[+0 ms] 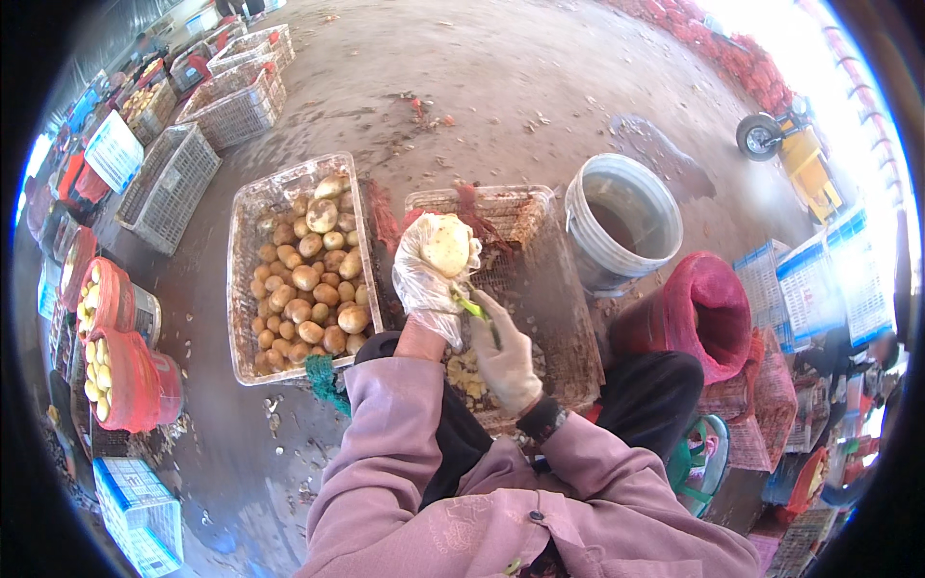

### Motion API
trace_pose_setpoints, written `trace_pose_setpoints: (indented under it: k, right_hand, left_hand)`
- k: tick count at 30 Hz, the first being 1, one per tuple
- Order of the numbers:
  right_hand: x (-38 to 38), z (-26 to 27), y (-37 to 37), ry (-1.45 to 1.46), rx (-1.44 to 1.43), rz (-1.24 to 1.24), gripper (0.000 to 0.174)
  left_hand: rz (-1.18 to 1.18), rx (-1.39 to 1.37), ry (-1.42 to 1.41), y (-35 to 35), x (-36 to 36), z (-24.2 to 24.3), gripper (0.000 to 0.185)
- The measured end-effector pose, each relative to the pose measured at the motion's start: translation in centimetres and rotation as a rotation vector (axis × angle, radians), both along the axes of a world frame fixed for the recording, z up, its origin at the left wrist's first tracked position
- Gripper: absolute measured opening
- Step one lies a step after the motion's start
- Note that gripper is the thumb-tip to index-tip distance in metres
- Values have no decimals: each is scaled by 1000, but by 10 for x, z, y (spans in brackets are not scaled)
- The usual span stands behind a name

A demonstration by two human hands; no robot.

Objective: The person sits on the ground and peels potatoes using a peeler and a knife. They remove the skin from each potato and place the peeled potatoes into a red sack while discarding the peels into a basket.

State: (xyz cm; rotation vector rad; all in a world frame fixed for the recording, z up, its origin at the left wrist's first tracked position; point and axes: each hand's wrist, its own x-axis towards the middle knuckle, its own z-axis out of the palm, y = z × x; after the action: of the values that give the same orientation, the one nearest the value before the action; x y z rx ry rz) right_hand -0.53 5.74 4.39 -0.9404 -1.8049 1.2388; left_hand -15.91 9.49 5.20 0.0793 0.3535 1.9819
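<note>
My left hand [421,278], in a thin clear plastic glove, holds a peeled, pale yellow potato [446,246] with small brown specks. My right hand [504,354] wears a whitish glove and grips a peeler [471,304] with a green handle, just below the potato. Whether the blade touches the potato cannot be told. Below both hands stands a dirty plastic crate [578,318] with peelings [470,376] at its near end. To the left, another plastic crate [238,318] holds many unpeeled brown potatoes [307,278].
A white bucket [625,213] with dark liquid stands at the right, beside a pink mesh-lined container [679,314]. Red mesh sacks of peeled potatoes [130,379] stand at far left. Crates [170,188] line the upper left. A yellow wheeled cart [806,170] is at upper right.
</note>
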Motion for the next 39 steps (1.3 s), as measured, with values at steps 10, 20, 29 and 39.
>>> trace_pose_setpoints:
  k: [10, 20, 29, 39]
  right_hand:
    - [-25, 35, 26, 121, 329, -44, 37]
    - [0, 12, -2, 108, -3, 3, 37]
    - [-19, 38, 40, 152, 113, -91, 36]
    - [-8, 17, -8, 104, 139, 56, 39]
  left_hand:
    - [149, -75, -147, 5, 14, 2, 21]
    - [11, -90, 59, -10, 2, 15, 33]
    - [-20, -110, -17, -8, 12, 19, 24]
    - [104, -117, 76, -2, 4, 8, 27]
